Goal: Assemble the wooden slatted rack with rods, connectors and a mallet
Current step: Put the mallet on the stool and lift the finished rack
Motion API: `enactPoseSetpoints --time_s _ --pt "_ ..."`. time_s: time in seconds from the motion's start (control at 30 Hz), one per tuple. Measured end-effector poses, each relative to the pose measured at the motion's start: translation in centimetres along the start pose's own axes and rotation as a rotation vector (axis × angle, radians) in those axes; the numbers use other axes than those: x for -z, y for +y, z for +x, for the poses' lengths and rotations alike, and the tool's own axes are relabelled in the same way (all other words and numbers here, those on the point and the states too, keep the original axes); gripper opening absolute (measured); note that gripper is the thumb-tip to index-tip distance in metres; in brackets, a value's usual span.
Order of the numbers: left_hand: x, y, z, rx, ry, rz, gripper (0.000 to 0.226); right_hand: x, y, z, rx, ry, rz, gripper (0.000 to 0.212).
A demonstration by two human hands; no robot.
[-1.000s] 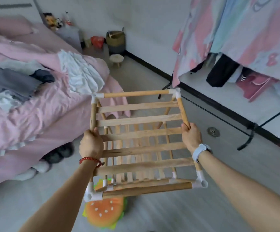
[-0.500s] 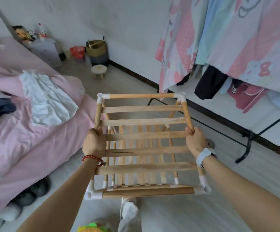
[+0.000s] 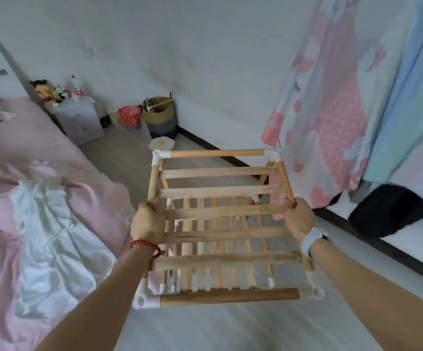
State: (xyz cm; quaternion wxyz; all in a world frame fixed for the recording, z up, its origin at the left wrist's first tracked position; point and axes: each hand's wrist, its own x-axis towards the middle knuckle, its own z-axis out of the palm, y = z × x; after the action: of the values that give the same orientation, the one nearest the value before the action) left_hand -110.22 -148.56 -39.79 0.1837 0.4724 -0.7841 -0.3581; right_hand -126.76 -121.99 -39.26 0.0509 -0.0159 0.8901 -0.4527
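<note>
Head view: rack (image 3: 220, 214) carried above the floor.
Hands: left hand (image 3: 147, 222) and right hand (image 3: 298, 216) each grip a side rod.
Progress: looks fully assembled; placing remains.

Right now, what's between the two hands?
Head view: left hand and right hand grip the rack's side rods; its wooden slats span between them.

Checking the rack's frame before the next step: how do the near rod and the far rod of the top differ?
The near rod is darker brown; the far rod is pale. The near rod sits low in view, the far rod toward the wall. Both run crosswise into white corner connectors.
</note>
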Motion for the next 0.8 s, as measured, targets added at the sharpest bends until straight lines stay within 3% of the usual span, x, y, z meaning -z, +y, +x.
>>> enactPoseSetpoints --time_s 0.43,0.8 --pt "-13.1 12.3 34.2 0.156 0.046 0.007 0.044 -17.3 -12.2 37.6 0.018 -0.105 -0.048 0.031" --pt "-16.9 18.0 62.2 0.190 0.122 -0.019 0.041 -32.7 -26.3 60.0 0.063 -0.186 -0.013 0.021"
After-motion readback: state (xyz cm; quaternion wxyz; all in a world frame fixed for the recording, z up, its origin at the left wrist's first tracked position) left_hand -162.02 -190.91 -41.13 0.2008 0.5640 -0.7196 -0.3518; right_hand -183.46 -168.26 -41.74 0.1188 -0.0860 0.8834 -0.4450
